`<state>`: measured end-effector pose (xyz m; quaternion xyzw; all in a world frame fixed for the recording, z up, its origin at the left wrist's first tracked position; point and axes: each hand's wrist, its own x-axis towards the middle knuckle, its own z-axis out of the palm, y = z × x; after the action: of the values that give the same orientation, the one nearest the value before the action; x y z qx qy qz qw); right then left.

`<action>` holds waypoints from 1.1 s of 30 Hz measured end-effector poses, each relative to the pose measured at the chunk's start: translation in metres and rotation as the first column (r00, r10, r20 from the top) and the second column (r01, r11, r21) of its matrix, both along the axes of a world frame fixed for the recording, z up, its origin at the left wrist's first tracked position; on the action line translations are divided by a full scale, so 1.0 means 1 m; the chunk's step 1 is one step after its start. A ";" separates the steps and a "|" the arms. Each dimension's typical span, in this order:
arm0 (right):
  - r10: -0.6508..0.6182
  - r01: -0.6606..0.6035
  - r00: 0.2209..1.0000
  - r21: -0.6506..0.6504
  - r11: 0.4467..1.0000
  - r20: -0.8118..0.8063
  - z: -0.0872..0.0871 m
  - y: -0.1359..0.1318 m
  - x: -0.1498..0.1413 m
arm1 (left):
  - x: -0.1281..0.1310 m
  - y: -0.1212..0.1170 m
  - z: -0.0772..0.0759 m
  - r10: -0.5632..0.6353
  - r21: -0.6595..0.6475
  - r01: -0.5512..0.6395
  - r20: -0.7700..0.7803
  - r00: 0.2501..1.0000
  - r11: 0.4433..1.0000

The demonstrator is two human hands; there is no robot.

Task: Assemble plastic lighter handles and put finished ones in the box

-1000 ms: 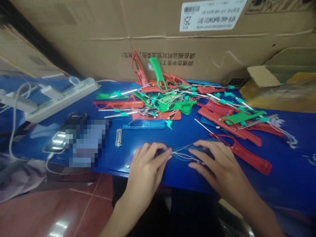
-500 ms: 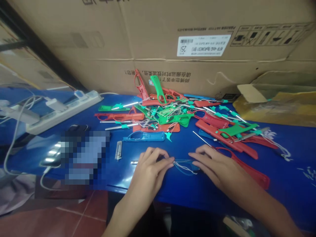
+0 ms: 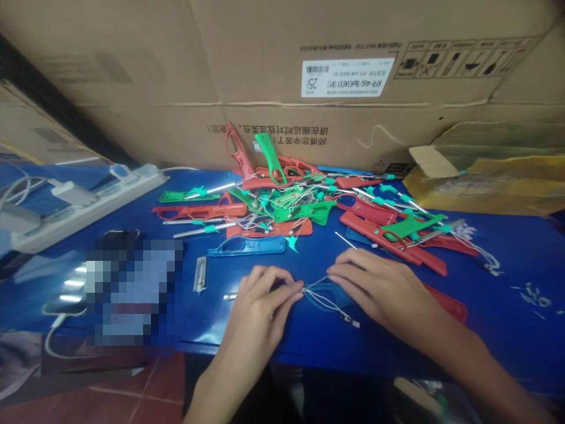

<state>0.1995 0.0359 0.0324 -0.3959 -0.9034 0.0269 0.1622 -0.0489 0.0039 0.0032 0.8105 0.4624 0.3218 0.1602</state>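
Observation:
My left hand is closed, with thumb and forefinger pinching a bundle of thin white wires where they come together. The wires fan out to the right over a blue plastic handle half lying on the table; a small dark-and-white plug hangs at their end. Left of that hand pokes out the silver end of a metal rod; its middle is hidden. My right hand pinches one greyish wire and draws it taut. Under the right wrist lies a red handle half, partly covered.
A pile of red and green handle halves, metal rods and green triggers lies behind my hands. A small clear part sits left. Beyond are a power strip, a charging phone, a yellow-taped box and a cardboard wall.
My right hand has risen and come away from the blue handle half, now pinching one wire. The loose wires and plug have swung lower. The view has shifted slightly right.

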 end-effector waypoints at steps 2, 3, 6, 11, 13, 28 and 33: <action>-0.032 0.029 0.997 0.044 0.999 0.065 -0.003 0.001 -0.002 | 0.000 0.000 0.000 0.005 -0.001 -0.005 -0.001 1.000 1.000; -0.049 0.044 0.995 0.066 0.997 0.082 -0.004 0.000 -0.001 | 0.000 0.000 0.000 0.007 0.000 -0.007 -0.003 1.000 1.000; -0.132 0.128 0.991 0.146 0.981 0.020 -0.004 -0.013 0.003 | 0.000 0.000 0.001 -0.005 -0.001 0.005 -0.002 1.000 1.000; -0.179 0.193 0.969 0.068 0.979 -0.170 -0.005 -0.055 0.007 | 0.000 0.000 0.002 0.004 -0.006 -0.003 0.003 1.000 1.000; -0.175 0.189 0.967 0.060 0.980 -0.186 -0.011 -0.066 0.005 | 0.000 0.000 0.002 0.004 -0.004 -0.004 -0.002 1.000 1.000; -0.246 0.270 0.915 0.030 0.962 -0.321 -0.030 -0.048 -0.005 | 0.001 -0.001 0.000 0.006 -0.054 -0.005 0.019 1.000 0.999; -0.279 0.318 0.902 0.069 0.946 -0.331 -0.034 -0.048 -0.009 | 0.002 -0.001 0.000 0.007 -0.065 -0.005 0.027 1.000 0.998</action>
<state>0.1905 -0.0123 -0.0021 -0.5096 -0.7942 0.0100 0.3309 -0.0472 0.0028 0.0033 0.7991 0.4727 0.3181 0.1920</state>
